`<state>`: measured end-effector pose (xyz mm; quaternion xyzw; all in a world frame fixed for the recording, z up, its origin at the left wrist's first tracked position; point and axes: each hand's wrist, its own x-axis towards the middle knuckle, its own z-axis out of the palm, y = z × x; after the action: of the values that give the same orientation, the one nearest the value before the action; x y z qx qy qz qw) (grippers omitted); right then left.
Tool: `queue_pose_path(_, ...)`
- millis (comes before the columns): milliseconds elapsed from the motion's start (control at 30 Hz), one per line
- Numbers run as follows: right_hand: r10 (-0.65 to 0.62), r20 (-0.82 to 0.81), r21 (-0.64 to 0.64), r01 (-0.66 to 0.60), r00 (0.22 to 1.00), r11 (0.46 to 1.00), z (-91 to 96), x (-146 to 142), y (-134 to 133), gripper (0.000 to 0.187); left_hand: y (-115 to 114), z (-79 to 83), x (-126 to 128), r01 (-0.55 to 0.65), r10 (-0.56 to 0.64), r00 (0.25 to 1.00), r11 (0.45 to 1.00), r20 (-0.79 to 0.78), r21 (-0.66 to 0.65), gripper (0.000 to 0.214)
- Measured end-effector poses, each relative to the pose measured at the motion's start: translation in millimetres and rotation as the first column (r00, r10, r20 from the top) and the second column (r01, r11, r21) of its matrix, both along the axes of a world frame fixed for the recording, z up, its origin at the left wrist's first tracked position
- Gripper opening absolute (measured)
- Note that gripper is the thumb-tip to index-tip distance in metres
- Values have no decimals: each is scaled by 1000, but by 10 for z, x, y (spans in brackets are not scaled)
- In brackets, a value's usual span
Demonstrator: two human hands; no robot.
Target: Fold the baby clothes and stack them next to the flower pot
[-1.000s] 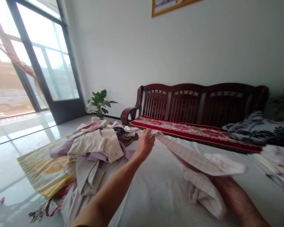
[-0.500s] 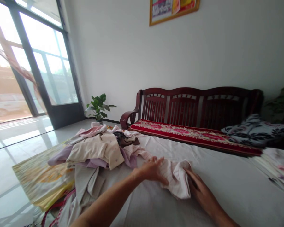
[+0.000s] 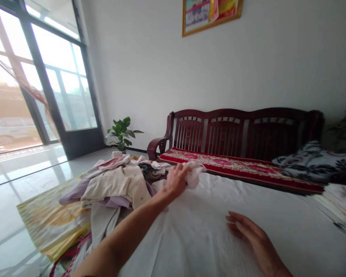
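Observation:
My left hand is closed on a bunched pale pink-and-white garment, held above the far edge of the white-covered table. What kind of garment it is, I cannot make out. Over the near right part of the white cloth, my right hand has nothing in it, its fingers stretched out and slightly curved. A heap of clothes in cream, lilac, grey and pink lies left of my left forearm, which hides some of it.
A yellow patterned bag lies under the heap's left side. At the right edge stands a stack of folded cloth. Behind the table is a dark red wooden bench with a red floral cover and a patterned cushion. A potted plant stands near the glass door.
My left hand has lifted the pale garment off the table and carried it away toward the far edge. My right hand has let go of it and moved slightly right.

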<state>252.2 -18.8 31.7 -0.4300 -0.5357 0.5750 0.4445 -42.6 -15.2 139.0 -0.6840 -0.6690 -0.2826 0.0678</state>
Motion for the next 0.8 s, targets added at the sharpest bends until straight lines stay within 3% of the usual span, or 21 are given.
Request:
queue_pose_path(100,-18,25,3,18,1000,1000,23,-18,-16,52,162,357,-567,-178,203,954,976,-219,125,47)
queue_pose_path(167,7,61,12,-8,998,1000,37,-50,-29,49,220,382,-911,-251,255,914,967,-316,53,53)
queue_pose_path(267,48,98,43,-52,994,998,42,-96,-47,46,209,131,-1251,-325,191,894,899,-405,-293,63)
queue_pose_path(367,45,110,73,-53,993,996,52,-120,-67,43,170,-181,-1364,-328,153,900,855,-408,-402,73)
queue_pose_path(467,33,121,78,-43,992,996,70,-126,-78,43,200,-271,-1366,-315,139,908,848,-396,-426,72)
queue_pose_path(533,36,121,72,-45,992,996,65,-122,-67,43,226,-181,-1380,-305,144,915,857,-376,-415,68)
queue_pose_path(633,44,108,57,-51,993,997,23,-106,-27,44,145,77,-1478,-300,178,925,884,-336,-359,58)
queue_pose_path(733,41,100,50,-46,994,998,-12,-93,4,45,-150,298,-1658,-325,244,925,905,-291,-274,42)
queue_pose_path(800,33,105,57,-39,994,998,-3,-95,-2,44,-422,334,-1789,-373,346,917,920,-198,-119,40)
